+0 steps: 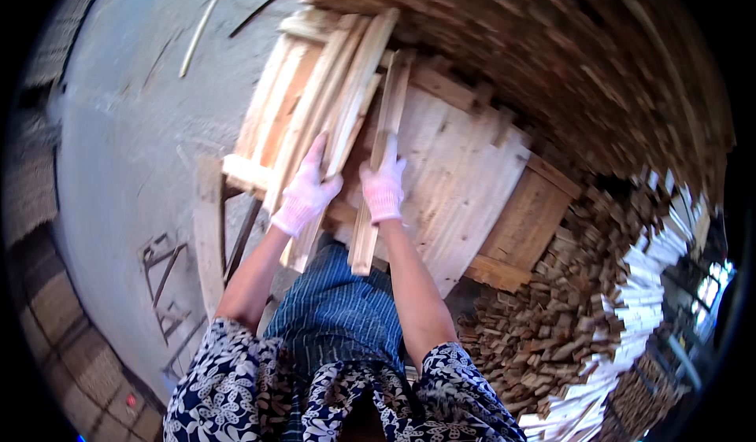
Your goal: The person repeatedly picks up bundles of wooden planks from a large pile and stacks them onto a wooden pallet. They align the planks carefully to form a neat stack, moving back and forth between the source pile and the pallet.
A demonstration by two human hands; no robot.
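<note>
Head view: two hands in pale pink knit gloves reach forward over a stack of timber, forearms coming up from the lower edge. The left hand (305,196) rests on the near part of a bundle of pale wooden strips (316,99), its index finger stretched along them and its thumb spread to the right; the other fingers are hidden, so whether they close around a strip cannot be told. The right hand (383,188) grips a narrow wooden strip (363,245) just beside the bundle, thumb on the strip's left side and fingers on its right, with the strip's near end sticking out toward the body.

Right of that strip lies a wide pale plank panel (461,178), with a browner wooden board (524,218) just beyond its right edge. A wooden post (209,233) stands to the left of the bundle's near end. Stacked timber (598,56), blurred, fills the upper right, and a heap of short wood pieces (543,316) spreads at lower right. On the grey floor (130,139) lies a thin pale stick (198,36). A blue striped apron (335,304) and floral sleeves (216,387) show below.
</note>
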